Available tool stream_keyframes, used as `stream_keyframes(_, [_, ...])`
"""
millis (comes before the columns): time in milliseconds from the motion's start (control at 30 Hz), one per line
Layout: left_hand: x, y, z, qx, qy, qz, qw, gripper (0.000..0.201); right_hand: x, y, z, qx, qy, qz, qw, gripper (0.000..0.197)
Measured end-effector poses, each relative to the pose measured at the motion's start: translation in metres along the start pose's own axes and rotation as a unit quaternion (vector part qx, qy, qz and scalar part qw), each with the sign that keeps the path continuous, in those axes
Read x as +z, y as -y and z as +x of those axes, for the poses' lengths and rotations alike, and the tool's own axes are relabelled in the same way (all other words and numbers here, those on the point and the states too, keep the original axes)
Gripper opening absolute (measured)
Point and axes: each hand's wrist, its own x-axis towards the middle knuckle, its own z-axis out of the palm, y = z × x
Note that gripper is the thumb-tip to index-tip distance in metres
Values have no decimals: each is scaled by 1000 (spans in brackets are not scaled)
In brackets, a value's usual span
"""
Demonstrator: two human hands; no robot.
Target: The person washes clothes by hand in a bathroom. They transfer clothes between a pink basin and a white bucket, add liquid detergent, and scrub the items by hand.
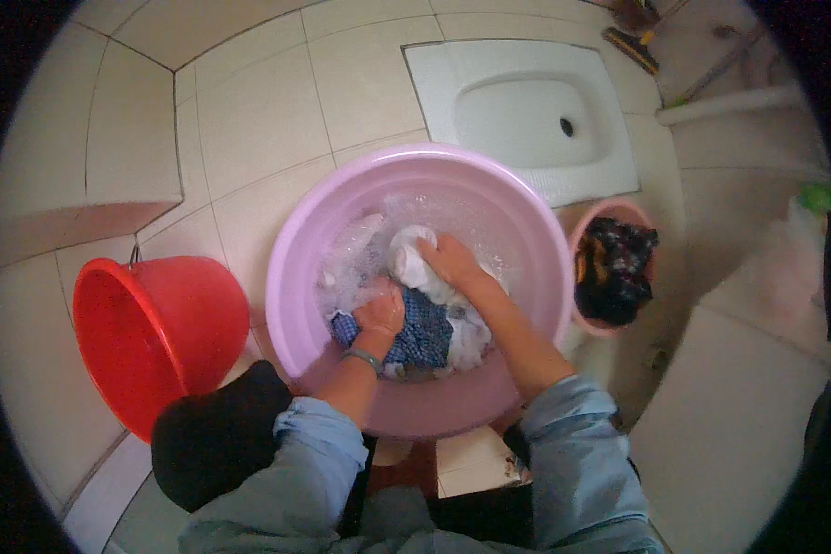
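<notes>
A big pink basin point(291, 268) of soapy water point(434, 205) stands in front of me on the floor. In it lies a blue checked cloth point(420, 334), with white fabric point(469, 340) beside it. My right hand point(452, 260) grips a bunched white cloth point(412, 261) above the suds, near the basin's middle. My left hand point(379, 309) is down on the checked cloth, and its fingers are hidden in foam and fabric. A band circles the left wrist.
To the left, a red bucket point(198, 300) leans on its side. A small pink tub point(619, 205) with dark plastic bags point(616, 268) is at the right. Beyond the basin is a white squat toilet point(526, 83); a brush point(630, 49) lies at the far right.
</notes>
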Motion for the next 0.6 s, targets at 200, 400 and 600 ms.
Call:
stream_keyframes(200, [1,10,10,92,-51,-119,987,21,27,-30,-122,-270,-72,-100,955,45])
stream_keyframes(400, [3,5,-2,88,-106,-62,989,17,52,-33,-87,-253,-180,-111,944,35])
stream_keyframes(600, [-10,-9,-4,92,-113,-34,989,17,45,-38,14,-69,-92,-106,988,33])
